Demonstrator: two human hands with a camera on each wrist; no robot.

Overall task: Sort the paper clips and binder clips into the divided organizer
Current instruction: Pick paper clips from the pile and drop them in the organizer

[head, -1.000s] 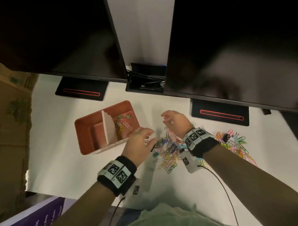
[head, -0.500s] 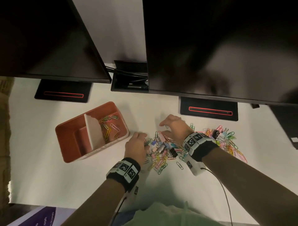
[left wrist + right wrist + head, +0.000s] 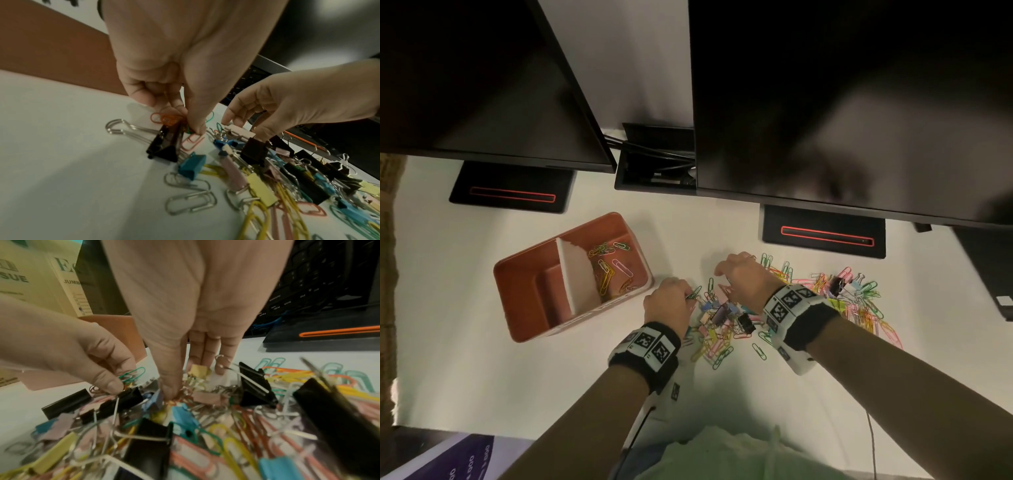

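A terracotta organizer (image 3: 530, 301) with a white divider (image 3: 578, 274) sits left of my hands; several paper clips (image 3: 606, 270) lie in its right compartment. A mixed pile of coloured paper clips and binder clips (image 3: 722, 322) covers the desk between my wrists. My left hand (image 3: 189, 125) pinches a green paper clip (image 3: 133, 374) and an orange one (image 3: 164, 119) at the pile's left edge, beside a black binder clip (image 3: 164, 144). My right hand (image 3: 185, 379) reaches down into the pile, thumb and fingertips touching clips with a gap between them.
More clips (image 3: 852, 298) spread to the right of the right wrist. Two dark monitors hang over the desk, with black stand bases (image 3: 822, 236) and a cable box (image 3: 654, 164) behind. A cardboard box (image 3: 30, 280) stands at the left edge.
Both hands have come down from above the desk into the pile. The left hand has taken hold of paper clips. The view has shifted, so the organizer appears further left.
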